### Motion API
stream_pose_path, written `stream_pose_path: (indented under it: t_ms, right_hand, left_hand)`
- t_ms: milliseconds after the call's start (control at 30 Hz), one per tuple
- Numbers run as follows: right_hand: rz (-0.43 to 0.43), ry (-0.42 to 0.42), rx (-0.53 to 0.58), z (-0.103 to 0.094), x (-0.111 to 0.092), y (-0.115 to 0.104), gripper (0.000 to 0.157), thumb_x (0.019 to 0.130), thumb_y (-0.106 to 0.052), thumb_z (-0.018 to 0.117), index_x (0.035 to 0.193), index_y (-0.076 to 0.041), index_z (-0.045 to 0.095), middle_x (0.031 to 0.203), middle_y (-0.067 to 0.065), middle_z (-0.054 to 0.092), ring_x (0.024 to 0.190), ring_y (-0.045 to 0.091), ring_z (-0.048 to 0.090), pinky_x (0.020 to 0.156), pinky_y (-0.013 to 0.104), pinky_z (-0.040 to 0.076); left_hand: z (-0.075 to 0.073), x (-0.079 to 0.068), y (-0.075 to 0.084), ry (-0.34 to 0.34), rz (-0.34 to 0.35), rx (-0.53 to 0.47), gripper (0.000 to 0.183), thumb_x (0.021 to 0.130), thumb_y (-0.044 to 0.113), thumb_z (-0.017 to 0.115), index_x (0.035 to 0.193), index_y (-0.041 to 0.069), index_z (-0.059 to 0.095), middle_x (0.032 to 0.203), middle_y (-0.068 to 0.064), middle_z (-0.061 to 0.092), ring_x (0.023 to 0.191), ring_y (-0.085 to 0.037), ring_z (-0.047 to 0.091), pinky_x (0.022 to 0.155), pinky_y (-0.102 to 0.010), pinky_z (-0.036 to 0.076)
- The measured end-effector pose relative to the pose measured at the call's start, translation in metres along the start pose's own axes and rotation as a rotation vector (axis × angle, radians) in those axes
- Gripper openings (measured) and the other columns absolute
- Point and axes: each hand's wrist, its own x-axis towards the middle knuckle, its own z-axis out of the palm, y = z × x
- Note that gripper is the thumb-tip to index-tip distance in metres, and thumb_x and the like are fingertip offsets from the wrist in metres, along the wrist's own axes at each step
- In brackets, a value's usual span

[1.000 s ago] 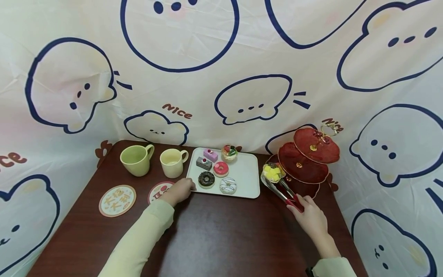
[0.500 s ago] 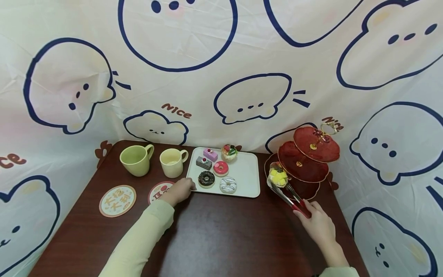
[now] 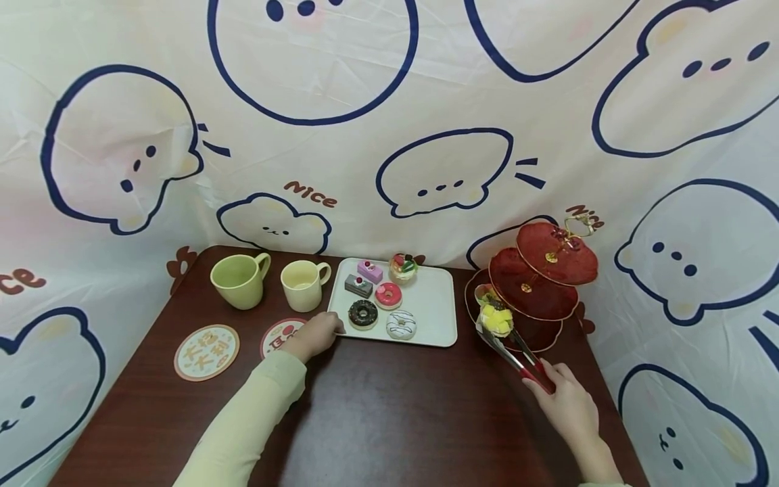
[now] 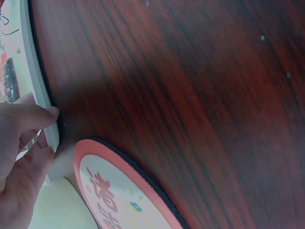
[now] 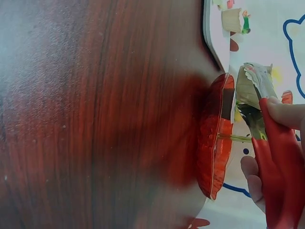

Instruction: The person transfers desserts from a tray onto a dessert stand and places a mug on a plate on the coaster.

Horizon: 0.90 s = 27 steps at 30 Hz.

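Note:
My left hand (image 3: 316, 335) pinches the front left corner of a white tray (image 3: 435, 297); in the left wrist view, thumb and fingers (image 4: 28, 117) are on its rim. My right hand (image 3: 569, 406) grips red-handled tongs (image 5: 281, 167), whose metal tips hold a cupcake (image 3: 496, 320) topped with yellow pieces. That cupcake is over the left part of the lowest plate (image 3: 541, 336) of a red, gold-rimmed three-tier stand (image 3: 531, 287). Just behind it on that plate shows another small cupcake (image 3: 485, 293), partly hidden.
On the tray are a black donut (image 3: 363, 315), a pink donut (image 3: 388, 296), a white donut (image 3: 401, 326), two small cake slices (image 3: 370, 272) and a fruit cupcake (image 3: 403, 269). A green mug (image 3: 239, 283), a yellow mug (image 3: 302, 287) and two round coasters (image 3: 207, 353) are at left.
My right hand, with tongs and cupcake, has moved right and slightly nearer, from the stand's left edge over its lowest plate, uncovering the cupcake behind. My left hand has stayed at the tray corner.

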Motion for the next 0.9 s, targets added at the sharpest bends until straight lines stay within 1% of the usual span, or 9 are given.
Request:
stream_pose_path:
  t_ms: [200, 400, 467, 633, 767, 900]
  right_hand:
    - [0.019, -0.007, -0.008, -0.002, -0.002, 0.003, 0.065, 0.088, -0.038, 0.080, 0.132, 0.006, 0.064, 0.109, 0.013, 0.064, 0.066, 0.025, 0.061, 0.051, 0.039, 0.047]
    - [0.040, -0.024, -0.002, -0.002, -0.003, 0.010, 0.065, 0.089, -0.036, 0.080, 0.134, 0.007, 0.062, 0.110, 0.015, 0.063, 0.058, 0.019, 0.052, 0.048, 0.035, 0.042]
    - [0.053, -0.036, -0.004, -0.002, -0.003, 0.013, 0.067, 0.089, -0.038, 0.079, 0.135, 0.007, 0.061, 0.110, 0.016, 0.063, 0.058, 0.019, 0.050, 0.048, 0.035, 0.040]
    - [0.091, -0.059, -0.016, -0.002, -0.002, 0.018, 0.070, 0.090, -0.041, 0.078, 0.136, 0.008, 0.059, 0.112, 0.020, 0.062, 0.062, 0.022, 0.050, 0.050, 0.035, 0.041]
    - [0.120, -0.077, -0.011, -0.004, -0.003, 0.022, 0.070, 0.091, -0.041, 0.076, 0.137, 0.009, 0.058, 0.115, 0.022, 0.061, 0.063, 0.023, 0.051, 0.052, 0.035, 0.041]
    - [0.135, -0.073, -0.004, -0.005, -0.003, 0.028, 0.070, 0.093, -0.041, 0.074, 0.137, 0.011, 0.057, 0.116, 0.024, 0.060, 0.065, 0.025, 0.054, 0.053, 0.037, 0.043]
  left_hand:
    - [-0.001, 0.000, 0.001, -0.010, -0.024, -0.007, 0.026, 0.079, -0.017, 0.060, 0.087, 0.000, 0.078, 0.084, -0.010, 0.069, 0.086, -0.029, 0.068, 0.080, -0.042, 0.057]
    - [-0.002, 0.000, 0.001, -0.015, -0.028, -0.005, 0.026, 0.080, -0.017, 0.060, 0.087, 0.000, 0.078, 0.085, -0.010, 0.069, 0.086, -0.029, 0.069, 0.080, -0.042, 0.057]
    - [-0.002, 0.000, 0.001, -0.016, -0.029, -0.005, 0.026, 0.080, -0.017, 0.059, 0.087, -0.001, 0.078, 0.085, -0.010, 0.069, 0.087, -0.029, 0.069, 0.080, -0.042, 0.057]
    - [-0.002, -0.001, 0.000, -0.004, -0.012, -0.004, 0.026, 0.079, -0.018, 0.060, 0.086, -0.001, 0.078, 0.084, -0.009, 0.069, 0.085, -0.028, 0.069, 0.079, -0.041, 0.057]
    - [-0.001, -0.002, 0.000, 0.008, 0.007, -0.001, 0.025, 0.079, -0.018, 0.060, 0.085, -0.001, 0.078, 0.083, -0.009, 0.070, 0.083, -0.026, 0.069, 0.076, -0.040, 0.058]
    - [-0.001, -0.002, 0.001, 0.011, 0.019, 0.001, 0.025, 0.079, -0.018, 0.061, 0.086, -0.002, 0.078, 0.084, -0.010, 0.070, 0.083, -0.027, 0.069, 0.076, -0.040, 0.058]
